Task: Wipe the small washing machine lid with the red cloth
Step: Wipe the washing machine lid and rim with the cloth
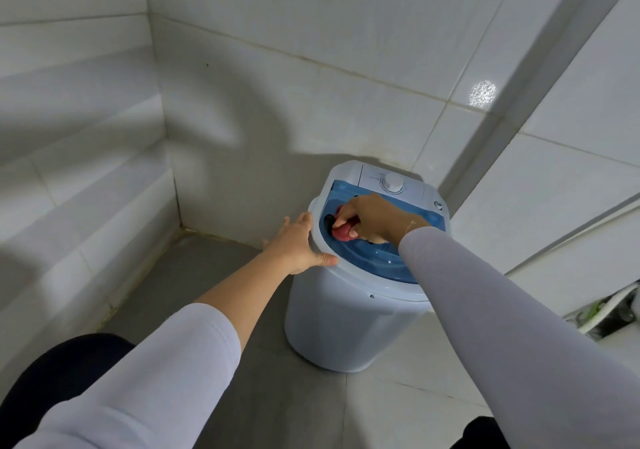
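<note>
At the left, the left hand (pixel 299 244) lies flat and spread against the washer (pixel 346 324), its fingers apart and the thumb resting on the white rim at the washer's left edge. It grips nothing; it seems to brace the tub so it does not shift.

Next along, the blue lid (pixel 367 256) fills the top of the washer inside that rim, a half-round panel whose straight side runs along the back, under the white panel with the dial (pixel 393 182). Its long axis runs from left to right across the washer.

On the lid's left part the red cloth (pixel 343 232) is bunched into a small wad and pressed to the surface. The right hand (pixel 372 218) is closed over it from above, fingers curled tight on the wad, with only a bit of red showing below the knuckles. A small dark knob sits just beside the cloth, toward the left rim.

The cloth is already under the right hand, so this is the nearer hand by far. Most of the unwiped lid appears to lie to the right and toward the front rim, partly hidden by the right sleeve (pixel 491 310), so the next stroke likely sweeps that way.
</note>
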A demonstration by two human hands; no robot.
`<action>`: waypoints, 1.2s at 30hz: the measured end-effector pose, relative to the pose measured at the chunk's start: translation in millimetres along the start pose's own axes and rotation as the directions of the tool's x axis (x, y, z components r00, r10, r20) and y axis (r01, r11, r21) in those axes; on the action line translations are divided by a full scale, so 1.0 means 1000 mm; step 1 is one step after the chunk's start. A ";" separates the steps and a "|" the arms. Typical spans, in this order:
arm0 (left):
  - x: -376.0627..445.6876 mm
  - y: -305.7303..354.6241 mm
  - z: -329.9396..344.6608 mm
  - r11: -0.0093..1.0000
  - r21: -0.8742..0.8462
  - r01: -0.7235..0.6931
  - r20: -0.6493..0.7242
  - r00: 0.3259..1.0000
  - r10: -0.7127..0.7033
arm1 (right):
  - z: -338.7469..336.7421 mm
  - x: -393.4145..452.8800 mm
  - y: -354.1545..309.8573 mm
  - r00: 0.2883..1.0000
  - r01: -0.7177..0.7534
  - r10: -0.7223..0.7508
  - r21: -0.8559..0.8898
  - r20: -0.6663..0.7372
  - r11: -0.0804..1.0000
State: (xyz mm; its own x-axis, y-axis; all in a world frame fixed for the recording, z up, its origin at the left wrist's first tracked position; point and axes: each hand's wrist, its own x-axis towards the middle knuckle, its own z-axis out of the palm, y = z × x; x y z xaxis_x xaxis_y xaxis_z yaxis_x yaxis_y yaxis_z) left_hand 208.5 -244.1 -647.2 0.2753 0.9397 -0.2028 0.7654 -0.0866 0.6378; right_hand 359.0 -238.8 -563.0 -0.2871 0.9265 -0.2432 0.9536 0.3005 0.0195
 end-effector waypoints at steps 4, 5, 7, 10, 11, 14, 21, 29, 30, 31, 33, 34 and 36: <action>-0.001 0.001 -0.001 1.000 0.015 -0.003 -0.012 1.000 0.004 | 0.003 -0.007 0.011 1.000 -0.018 0.018 -0.005 -0.008 1.000; -0.002 0.002 -0.001 1.000 0.014 -0.003 -0.013 1.000 0.004 | 0.004 -0.009 0.014 1.000 -0.022 0.022 -0.002 -0.012 1.000; -0.003 0.003 -0.001 1.000 0.009 -0.001 -0.006 1.000 0.001 | 0.006 -0.014 0.019 0.999 -0.031 0.031 0.009 -0.022 0.999; 0.000 0.001 0.001 1.000 0.012 -0.001 -0.004 1.000 0.001 | 0.009 -0.023 0.029 0.998 -0.054 0.055 0.023 -0.039 0.998; 0.001 0.000 0.001 1.000 0.016 0.000 -0.006 1.000 0.000 | 0.010 -0.026 0.033 0.997 -0.064 0.065 0.028 -0.043 0.998; 0.001 0.000 0.002 1.000 0.026 0.012 -0.009 1.000 -0.012 | 0.012 -0.037 0.045 0.995 -0.092 0.093 0.023 -0.045 0.996; 0.004 -0.001 0.002 0.999 0.048 0.015 -0.018 1.000 -0.014 | 0.019 -0.067 0.074 0.982 -0.185 0.188 0.089 -0.034 0.979; 0.002 0.004 0.000 0.996 0.080 0.034 -0.019 0.999 -0.032 | 0.025 -0.093 0.090 0.960 -0.268 0.279 0.190 -0.034 0.945; 0.002 0.003 0.000 0.997 0.074 0.035 -0.016 0.999 -0.034 | 0.026 -0.095 0.092 0.958 -0.276 0.287 0.190 -0.031 0.942; 0.002 0.003 0.000 0.997 0.071 0.035 -0.015 0.999 -0.034 | 0.027 -0.097 0.093 0.955 -0.285 0.295 0.188 -0.029 0.940; 0.001 0.003 0.000 0.997 0.073 0.033 -0.010 0.999 -0.033 | 0.028 -0.101 0.096 0.949 -0.302 0.313 0.188 -0.028 0.935; 0.000 0.003 0.000 0.997 0.076 0.028 -0.006 1.000 -0.027 | 0.029 -0.103 0.097 0.947 -0.310 0.321 0.189 -0.026 0.932; -0.002 0.003 -0.003 0.996 0.087 0.002 0.008 1.000 -0.002 | 0.027 -0.107 0.099 0.943 -0.325 0.333 0.184 -0.011 0.927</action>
State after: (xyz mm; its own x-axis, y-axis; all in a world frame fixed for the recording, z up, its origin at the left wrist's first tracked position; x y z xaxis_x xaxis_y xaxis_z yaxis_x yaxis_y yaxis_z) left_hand 208.5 -245.2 -642.8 0.2780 0.9373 -0.2102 0.8135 -0.1133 0.5705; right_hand 486.8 -314.4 -561.7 0.0459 0.9761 -0.2126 0.9946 -0.0645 -0.0815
